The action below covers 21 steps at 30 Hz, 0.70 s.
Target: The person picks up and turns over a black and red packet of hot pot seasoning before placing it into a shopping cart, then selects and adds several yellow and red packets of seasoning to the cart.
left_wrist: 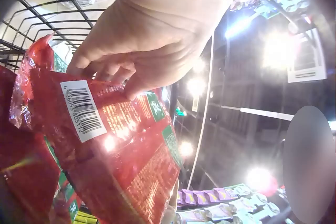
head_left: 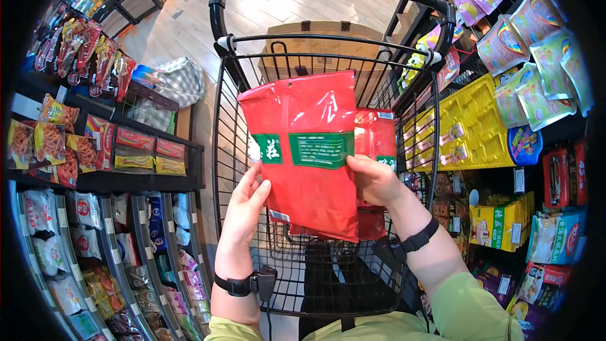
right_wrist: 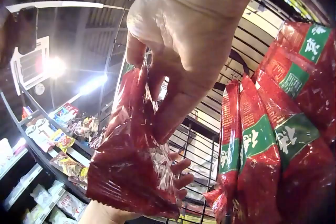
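A red bag with a green label band (head_left: 315, 199) is held up over the cart by both hands. My left hand (head_left: 243, 205) grips its left edge, thumb on the near face. On the right edge, my right hand (head_left: 377, 181) pinches the bag. The left wrist view shows the left hand (left_wrist: 152, 40) on the bag beside a white barcode (left_wrist: 84, 111). In the right wrist view the right hand (right_wrist: 184, 50) pinches the crinkled edge of the bag (right_wrist: 131, 171). More red bags (right_wrist: 257, 150) stand in the cart behind it.
The black wire cart (head_left: 227, 120) surrounds the red bags. A cardboard box (head_left: 315, 44) lies beyond its basket. Shelves of packaged snacks (head_left: 136, 148) line the left, and hanging pouches (head_left: 552, 69) and a yellow rack (head_left: 467, 132) are at the right.
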Available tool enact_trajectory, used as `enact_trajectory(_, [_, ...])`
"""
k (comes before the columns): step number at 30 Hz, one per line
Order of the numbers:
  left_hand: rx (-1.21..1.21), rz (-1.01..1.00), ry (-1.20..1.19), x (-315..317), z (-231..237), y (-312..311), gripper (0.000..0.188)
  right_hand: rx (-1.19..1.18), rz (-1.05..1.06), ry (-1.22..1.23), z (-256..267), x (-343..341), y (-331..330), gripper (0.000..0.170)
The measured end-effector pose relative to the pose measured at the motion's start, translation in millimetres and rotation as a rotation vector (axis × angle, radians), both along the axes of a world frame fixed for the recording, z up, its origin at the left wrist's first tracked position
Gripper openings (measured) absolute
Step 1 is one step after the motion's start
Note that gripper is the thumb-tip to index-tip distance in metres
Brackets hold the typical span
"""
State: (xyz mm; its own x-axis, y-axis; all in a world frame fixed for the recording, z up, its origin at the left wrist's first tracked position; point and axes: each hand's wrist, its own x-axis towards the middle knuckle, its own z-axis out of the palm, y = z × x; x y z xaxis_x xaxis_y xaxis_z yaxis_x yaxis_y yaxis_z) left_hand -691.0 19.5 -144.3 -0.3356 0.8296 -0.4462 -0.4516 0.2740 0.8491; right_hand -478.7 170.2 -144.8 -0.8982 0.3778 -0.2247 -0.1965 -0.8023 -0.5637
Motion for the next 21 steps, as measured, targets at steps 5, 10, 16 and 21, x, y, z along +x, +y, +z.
enact_trajectory(5, [0.259, 0.178, 0.003, -2.6, 12.4, 0.6, 0.053, -0.152, -0.043, 0.103, -2.5, 1.9, 2.6, 0.040])
enact_trajectory(10, [0.338, 0.378, 0.054, -10.5, 16.0, -5.3, 0.032, -0.111, 0.045, 0.088, -4.9, 4.3, -1.0, 0.041])
enact_trajectory(16, [0.344, 0.518, 0.163, -10.9, 29.1, -10.0, 0.029, -0.081, 0.064, -0.034, 2.1, -10.2, -5.3, 0.043])
enact_trajectory(21, [0.307, 0.498, 0.085, -14.7, 32.2, -10.6, 0.030, 0.119, 0.073, -0.134, 2.6, -19.1, -4.6, 0.044])
